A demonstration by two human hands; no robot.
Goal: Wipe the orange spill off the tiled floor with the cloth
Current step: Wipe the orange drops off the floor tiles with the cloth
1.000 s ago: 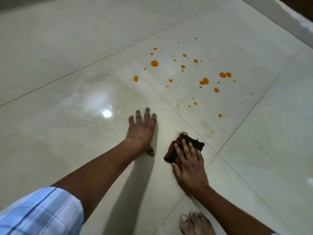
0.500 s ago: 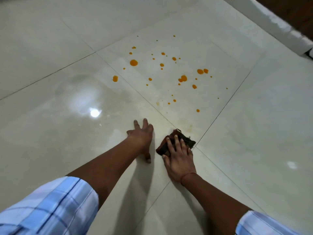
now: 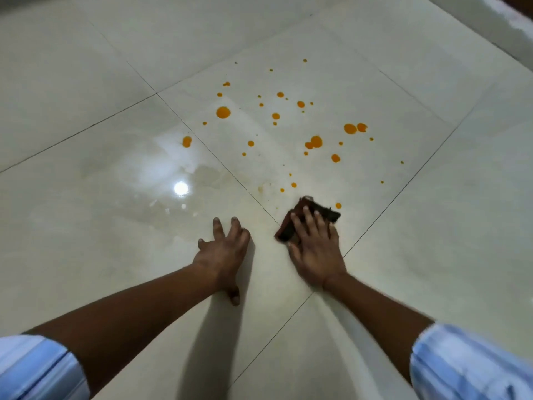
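Item: right hand [image 3: 315, 249], fingers [image 3: 308, 219] spread flat and pressing down on a dark reddish-brown cloth [image 3: 291, 226], pinning it under the palm rather than gripping it; the cloth's far corner pokes out beyond the fingertips. Item: left hand [image 3: 222, 251], splayed open on the bare tile, holding nothing, apparently bracing the person's weight. Item: cloth, bunched, lying just right of a grout line [image 3: 253, 194], at the near edge of the spill. Item: orange spill [image 3: 223, 112], many separate drops scattered across the tile beyond the cloth, the closest one [image 3: 338, 205] just beside its far corner, the largest well apart near the tile's far left. Item: tiled floor [image 3: 86, 82], glossy, with a faint yellowish film around the cloth and a wet sheen by the left hand. Risk, judged: a small, wadded cloth may smear drops into streaks instead of lifting them, and colour could settle into the grout; the bracing palm could slide on the slick tile.
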